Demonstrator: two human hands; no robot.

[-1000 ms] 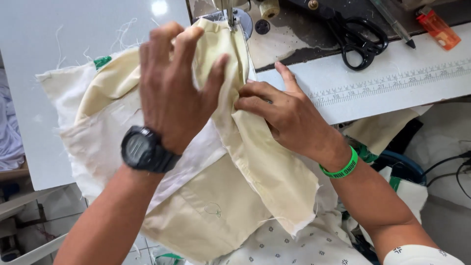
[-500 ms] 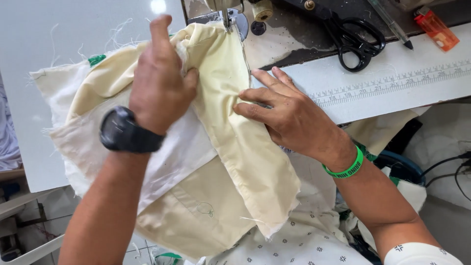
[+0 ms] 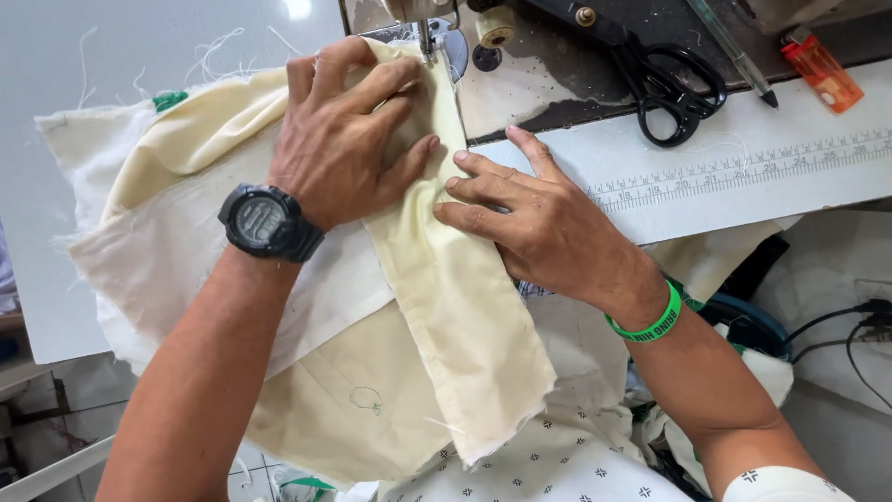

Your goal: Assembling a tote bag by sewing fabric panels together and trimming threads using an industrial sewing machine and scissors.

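A pale yellow piece of cloth (image 3: 465, 325) lies over white lining cloth (image 3: 158, 251) on the sewing table, its top edge under the machine's needle and presser foot (image 3: 427, 42). My left hand (image 3: 348, 130), with a black watch on the wrist, presses flat on the yellow cloth just left of the needle. To the right of the seam, my right hand (image 3: 530, 218), wearing a green wristband, rests its fingertips on the cloth's folded edge. Neither hand grips anything; the fingers are spread flat.
Black scissors (image 3: 669, 84) lie on the machine bed at the upper right, with a pen (image 3: 734, 56) and an orange lighter (image 3: 818, 70) beside them. A ruler strip (image 3: 734, 167) runs along the white table edge. Cables (image 3: 846, 325) hang lower right.
My left hand has lowered and flattened onto the cloth by the needle. The yellow cloth has been smoothed down, and my right hand has shifted slightly along the fold.
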